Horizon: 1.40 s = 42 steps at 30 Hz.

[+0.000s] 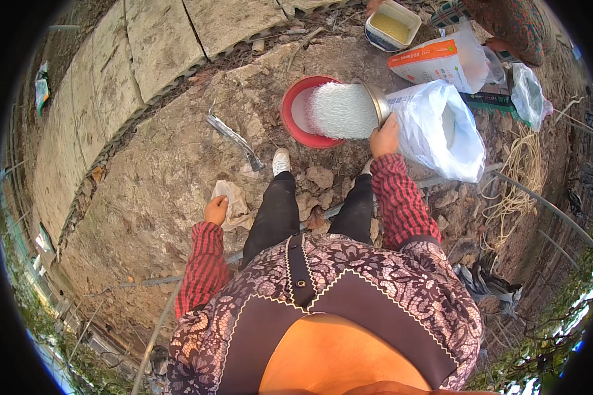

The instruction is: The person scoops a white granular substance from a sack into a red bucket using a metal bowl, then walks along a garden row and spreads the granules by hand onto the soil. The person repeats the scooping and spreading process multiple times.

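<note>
My right hand (385,137) grips the rim of a metal bowl (375,101), which is tipped on its side over a red plastic basin (292,111). White granules (343,111) spread from the bowl's mouth into the basin. Just right of that hand stands an open white plastic sack (420,133) with pale contents showing inside. My left hand (216,210) hangs low at the left with its fingers curled, beside a crumpled translucent plastic bag (232,197); whether it holds anything small cannot be seen.
Another person's hand (373,6) touches a tub of yellow granules (390,27). Nearby lie an orange-and-white sack (425,61) and a green-black bag (494,101). A coil of cord (516,180), a bent metal strip (234,140), stones (319,177) and concrete slabs (163,44) surround me.
</note>
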{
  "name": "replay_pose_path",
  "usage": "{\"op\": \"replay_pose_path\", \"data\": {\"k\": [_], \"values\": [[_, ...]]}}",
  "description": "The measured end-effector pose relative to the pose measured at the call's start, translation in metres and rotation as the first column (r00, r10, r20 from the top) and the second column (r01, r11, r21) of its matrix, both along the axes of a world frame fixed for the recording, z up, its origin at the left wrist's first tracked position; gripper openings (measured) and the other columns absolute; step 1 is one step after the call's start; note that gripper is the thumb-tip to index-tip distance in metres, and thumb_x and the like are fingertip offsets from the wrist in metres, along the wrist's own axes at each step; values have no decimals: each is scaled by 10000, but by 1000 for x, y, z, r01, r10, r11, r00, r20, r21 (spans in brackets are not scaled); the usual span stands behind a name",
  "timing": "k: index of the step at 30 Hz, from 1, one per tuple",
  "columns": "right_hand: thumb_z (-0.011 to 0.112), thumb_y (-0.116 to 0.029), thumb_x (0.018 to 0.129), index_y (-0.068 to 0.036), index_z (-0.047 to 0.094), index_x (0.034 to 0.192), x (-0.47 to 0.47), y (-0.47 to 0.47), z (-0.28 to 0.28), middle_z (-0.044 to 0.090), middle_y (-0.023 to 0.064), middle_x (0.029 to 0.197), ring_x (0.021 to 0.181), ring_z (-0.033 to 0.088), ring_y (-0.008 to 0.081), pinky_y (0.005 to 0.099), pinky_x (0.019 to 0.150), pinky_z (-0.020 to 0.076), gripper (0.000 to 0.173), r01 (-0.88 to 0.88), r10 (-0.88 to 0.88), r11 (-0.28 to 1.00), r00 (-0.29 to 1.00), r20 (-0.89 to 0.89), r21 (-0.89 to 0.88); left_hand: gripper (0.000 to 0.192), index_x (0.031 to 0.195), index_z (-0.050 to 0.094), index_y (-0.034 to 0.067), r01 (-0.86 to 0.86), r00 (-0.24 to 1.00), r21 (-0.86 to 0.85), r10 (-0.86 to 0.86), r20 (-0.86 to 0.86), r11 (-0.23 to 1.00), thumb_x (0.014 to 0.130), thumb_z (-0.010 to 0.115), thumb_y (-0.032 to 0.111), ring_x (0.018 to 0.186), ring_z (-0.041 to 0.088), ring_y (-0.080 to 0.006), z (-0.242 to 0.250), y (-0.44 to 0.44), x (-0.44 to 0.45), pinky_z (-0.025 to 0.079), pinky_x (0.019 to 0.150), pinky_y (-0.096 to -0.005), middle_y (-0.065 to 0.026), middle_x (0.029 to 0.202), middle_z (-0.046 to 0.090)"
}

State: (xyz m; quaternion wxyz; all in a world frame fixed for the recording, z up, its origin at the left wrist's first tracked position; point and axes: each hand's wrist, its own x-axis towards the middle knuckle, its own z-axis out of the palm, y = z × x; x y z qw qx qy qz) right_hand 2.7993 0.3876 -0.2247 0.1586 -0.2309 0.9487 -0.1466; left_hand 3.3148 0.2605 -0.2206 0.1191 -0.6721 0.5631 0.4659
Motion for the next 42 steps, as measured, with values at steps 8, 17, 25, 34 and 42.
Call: {"op": "replay_pose_path", "data": {"k": [8, 17, 25, 34, 42], "values": [[508, -84, 780, -47, 299, 1303, 11, -34, 22, 452, 204, 1196, 946, 537, 399, 437, 748, 468, 565, -277, 251, 958, 936, -246, -73, 309, 1000, 642, 54, -65, 998, 11, 65, -18, 998, 817, 562, 290, 862, 617, -249, -26, 12, 31, 459, 773, -325, -126, 910, 653], [447, 65, 710, -10, 359, 1281, -70, 49, 143, 489, 226, 1156, 1062, 485, 366, 372, 889, 394, 582, -6, -166, 863, 941, -294, -505, 326, 1040, 610, 18, 97, 988, 9, -95, -120, 995, 840, 548, 268, 771, 603, -166, -52, -2, -55, 460, 677, -279, -86, 876, 642], [438, -65, 799, -78, 380, 1225, -192, 179, 133, 514, 209, 1052, 869, 552, 411, 470, 703, 460, 431, 80, -45, 990, 958, -284, 113, 348, 1080, 583, 21, 165, 970, 127, -138, -201, 978, 835, 569, 267, 704, 583, -114, -59, 23, -143, 435, 529, -237, -48, 857, 633], [370, -97, 860, -84, 359, 1273, -255, 161, -33, 491, 194, 1118, 874, 574, 369, 449, 757, 474, 413, -56, 76, 964, 995, -67, 260, 344, 1112, 575, 58, 130, 991, 253, -127, -26, 959, 840, 564, 267, 801, 590, -117, 16, 85, -214, 455, 595, -249, -44, 926, 633], [516, -88, 733, -15, 474, 1073, -233, 197, -109, 548, 250, 1020, 933, 545, 410, 431, 823, 433, 350, 242, -243, 968, 850, 467, 64, 325, 1077, 600, 25, 111, 991, 225, -126, 49, 968, 833, 583, 239, 625, 530, -76, 35, 94, -235, 430, 535, -219, -26, 788, 613]]}}
